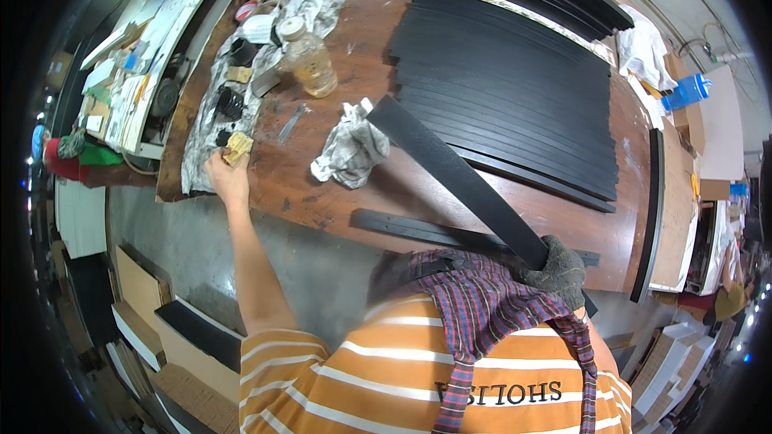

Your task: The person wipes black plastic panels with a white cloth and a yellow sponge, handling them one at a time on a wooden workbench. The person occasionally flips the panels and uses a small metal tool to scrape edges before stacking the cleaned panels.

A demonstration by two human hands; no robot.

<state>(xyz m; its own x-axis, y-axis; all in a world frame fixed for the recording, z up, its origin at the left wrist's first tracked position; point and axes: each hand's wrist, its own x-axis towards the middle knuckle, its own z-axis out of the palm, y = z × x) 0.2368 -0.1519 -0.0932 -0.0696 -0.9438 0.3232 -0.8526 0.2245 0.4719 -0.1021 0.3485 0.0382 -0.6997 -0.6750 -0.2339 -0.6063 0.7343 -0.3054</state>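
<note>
My bare left hand pinches a small yellow sponge at the left edge of the brown table, over a stained cloth. Just behind the sponge, something dark lies on that cloth. A dark grey glove covers my right hand, which is closed round the near end of a flat black strip. The strip slants up and away to the left, and its far end reaches a crumpled grey-and-white rag. Beneath the held strip, another black strip lies along the table's near edge.
Many black strips lie side by side on the table. A plastic jar of yellowish liquid, a scraper-like blade and black cups stand or lie at left. A blue bottle is at far right.
</note>
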